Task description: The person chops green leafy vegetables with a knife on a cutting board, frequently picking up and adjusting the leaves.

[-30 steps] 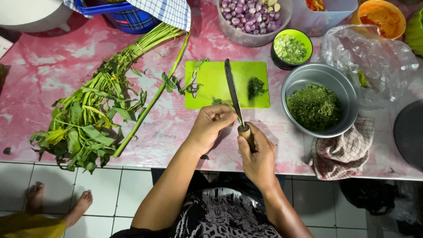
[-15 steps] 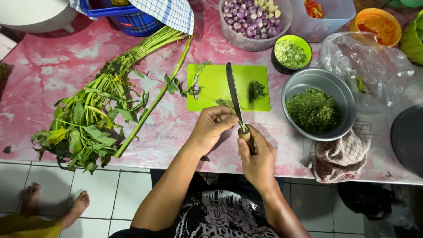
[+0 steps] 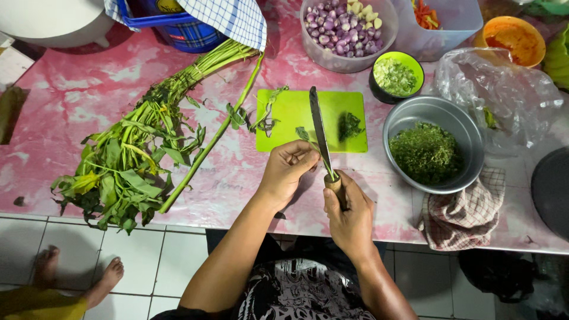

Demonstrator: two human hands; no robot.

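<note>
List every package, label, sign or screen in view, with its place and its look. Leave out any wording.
No signs or screens show.
Crumpled clear plastic bag: on the pink table at right, beside the round metal bowl; a bit of green inside.
Blue plastic tub: top left, half under a blue-and-white checked cloth; a round yellow mark on its wall, mostly cut off by the frame.

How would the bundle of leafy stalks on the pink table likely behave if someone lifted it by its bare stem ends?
The bundle would probably droop: its stalks are long and thin, and the leaves already lie limp and splayed. It looks light for its size. Nothing visible ties it, so loose stalks, like the one lying apart, could slip out.
</note>
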